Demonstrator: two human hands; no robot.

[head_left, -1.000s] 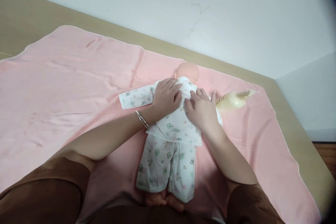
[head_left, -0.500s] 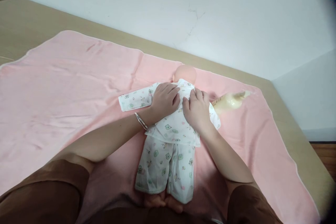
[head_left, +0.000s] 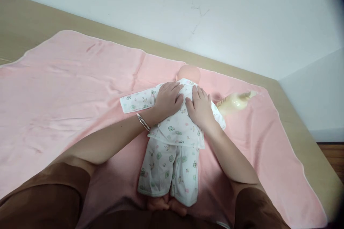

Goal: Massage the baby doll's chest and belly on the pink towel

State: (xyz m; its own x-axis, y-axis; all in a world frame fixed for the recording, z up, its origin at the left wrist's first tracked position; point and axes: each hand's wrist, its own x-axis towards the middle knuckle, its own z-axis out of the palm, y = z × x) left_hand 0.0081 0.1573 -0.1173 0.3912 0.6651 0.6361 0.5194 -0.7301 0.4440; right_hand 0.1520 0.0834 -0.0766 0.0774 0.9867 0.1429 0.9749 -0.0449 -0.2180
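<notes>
A baby doll (head_left: 189, 74) with a bald head lies on a pink blanket, its feet towards me. It wears a white printed shirt (head_left: 176, 128) and matching trousers (head_left: 158, 168). My left hand (head_left: 169, 98) rests flat on the upper shirt at the doll's left-side shoulder as I see it, fingers pointing to the collar. Beside it, my right hand (head_left: 200, 109) lies on the other side of the chest area, fingers stretched towards the far shoulder. Neither hand grips anything. One sleeve (head_left: 138, 101) is spread out to the left; the other is partly hidden behind my right hand.
The pink blanket (head_left: 67, 89) covers much of a wooden table (head_left: 107, 30) against a white wall (head_left: 129, 3). A cream-coloured glossy bottle-like object (head_left: 235, 102) lies on the blanket to the right of the doll, its outline blurred.
My right hand's fingers have straightened and lie flatter on the shirt near the shoulder. My left hand stays nearly in place. The view has shifted slightly.
</notes>
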